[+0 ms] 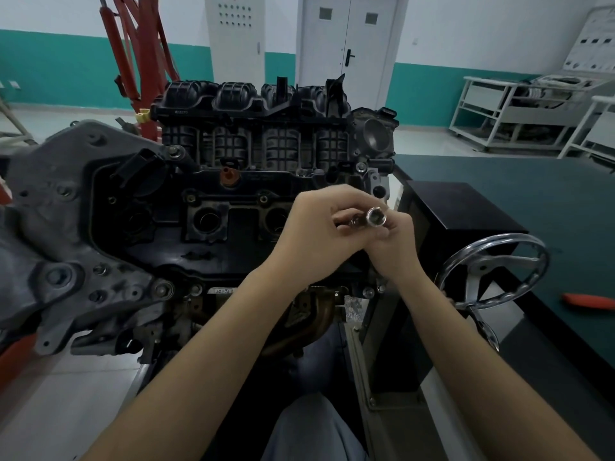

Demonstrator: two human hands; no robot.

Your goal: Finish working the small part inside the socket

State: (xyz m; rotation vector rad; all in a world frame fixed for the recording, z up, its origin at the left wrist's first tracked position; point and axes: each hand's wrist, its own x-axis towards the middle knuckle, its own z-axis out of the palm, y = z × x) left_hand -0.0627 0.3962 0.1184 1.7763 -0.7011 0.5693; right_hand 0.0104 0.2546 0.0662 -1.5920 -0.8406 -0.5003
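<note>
Both hands meet in front of a car engine [213,207] mounted on a stand. My left hand [316,227] has its fingers curled around a small dark metal piece [355,221]. My right hand [394,241] pinches a shiny chrome socket [376,216], whose open end faces the camera. The socket and the dark piece touch end to end between the two hands. The engine's black valve cover with open plug wells [208,221] lies just behind and left of the hands.
A chrome handwheel [496,271] of the stand sits right of my right forearm. A dark green workbench [532,207] with a black box [459,214] and an orange-handled tool [589,299] lies to the right. A red hoist [139,61] stands behind the engine.
</note>
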